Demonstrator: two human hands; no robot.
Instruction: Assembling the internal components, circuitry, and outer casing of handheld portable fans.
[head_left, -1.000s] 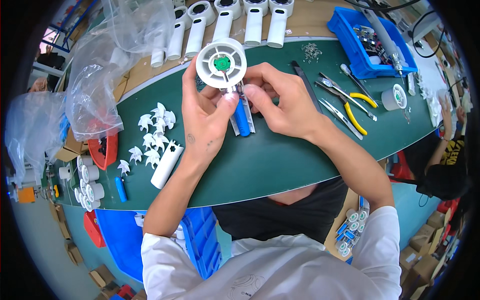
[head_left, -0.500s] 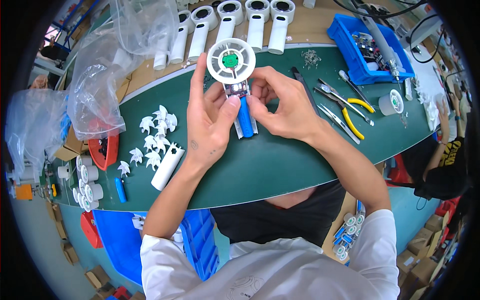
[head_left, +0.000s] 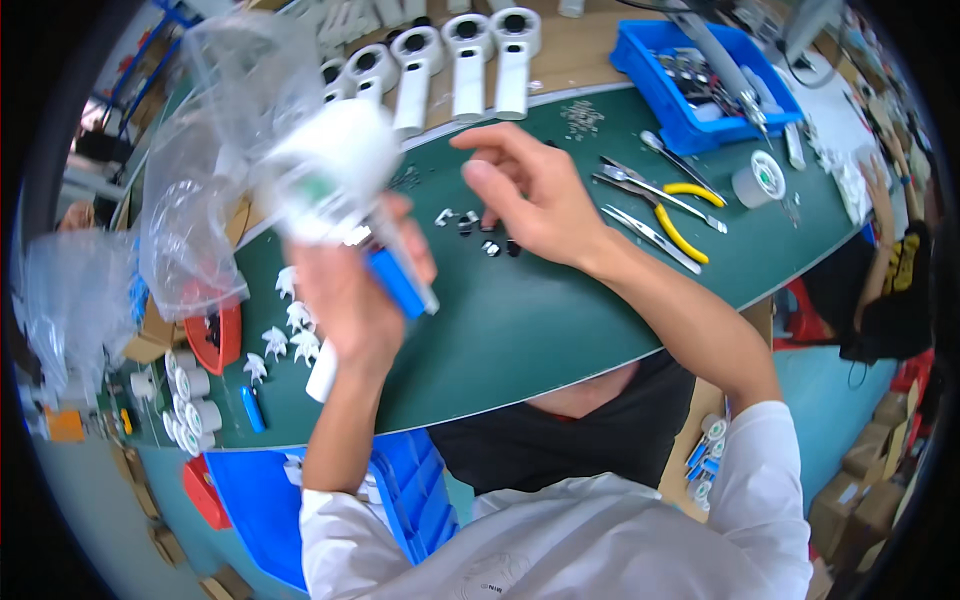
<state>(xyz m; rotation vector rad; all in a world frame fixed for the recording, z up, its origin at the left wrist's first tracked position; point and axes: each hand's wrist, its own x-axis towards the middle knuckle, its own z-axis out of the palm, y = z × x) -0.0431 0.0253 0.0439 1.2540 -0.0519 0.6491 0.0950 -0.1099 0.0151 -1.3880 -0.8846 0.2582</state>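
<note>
My left hand (head_left: 345, 305) is closed around a half-assembled handheld fan (head_left: 345, 150), tilted and smeared by motion. A blue cylinder (head_left: 396, 282) shows in its open handle. My right hand (head_left: 540, 200) is over the green table, index finger stretched out and thumb apart, with nothing visible between them. Small black and silver parts (head_left: 466, 222) lie beneath and beside its fingers; some may be hidden by the hand. White fan blades (head_left: 304, 346) and a white handle shell (head_left: 322, 374) lie by my left forearm, partly covered by it.
Several finished white fans (head_left: 468, 80) line the far side. To the right are yellow-handled pliers (head_left: 680, 235), tweezers (head_left: 652, 240), a white fan head (head_left: 756, 182) and a blue bin (head_left: 700, 130). A red basket (head_left: 228, 340), plastic bags (head_left: 190, 220) and a blue cylinder (head_left: 252, 408) are left.
My left hand has swung the fan left and tilted it. My right hand has let go of the fan and now hovers apart from it, near the small black parts.
</note>
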